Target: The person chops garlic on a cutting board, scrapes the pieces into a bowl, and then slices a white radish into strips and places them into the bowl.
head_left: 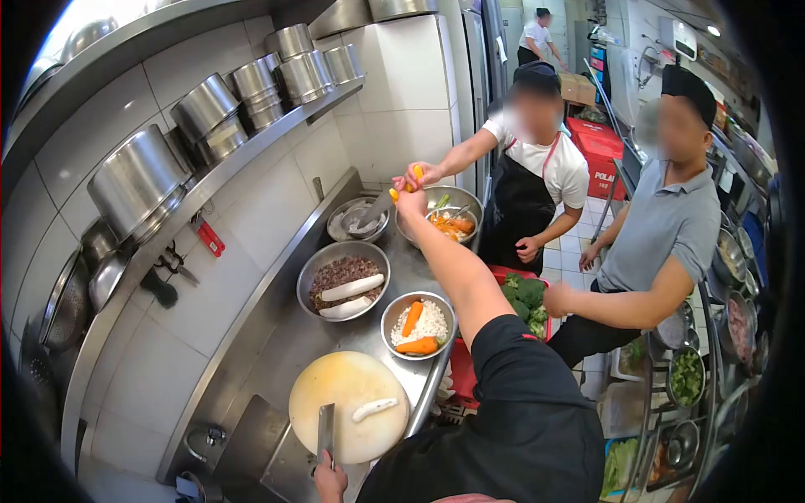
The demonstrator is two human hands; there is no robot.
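Observation:
My left hand (330,481), at the bottom, is closed round the handle of a cleaver (326,432). Its blade lies over the round chopping board (312,394), beside a long white vegetable piece (374,409). My right arm stretches far across the counter. At its end my right hand (411,204) is closed at a yellow-handled knife (373,211), whose broad blade points down and left. A co-worker's hand (428,174) meets mine there, also at something yellow. How the two grips share the handle is partly hidden.
Along the steel counter stand a bowl (303,289) of purplish chopped food with two white roots, a bowl (454,323) of white dice with carrots, and further bowls behind. Steel pots (138,180) line the wall shelf. Two people stand at right, near broccoli (527,293).

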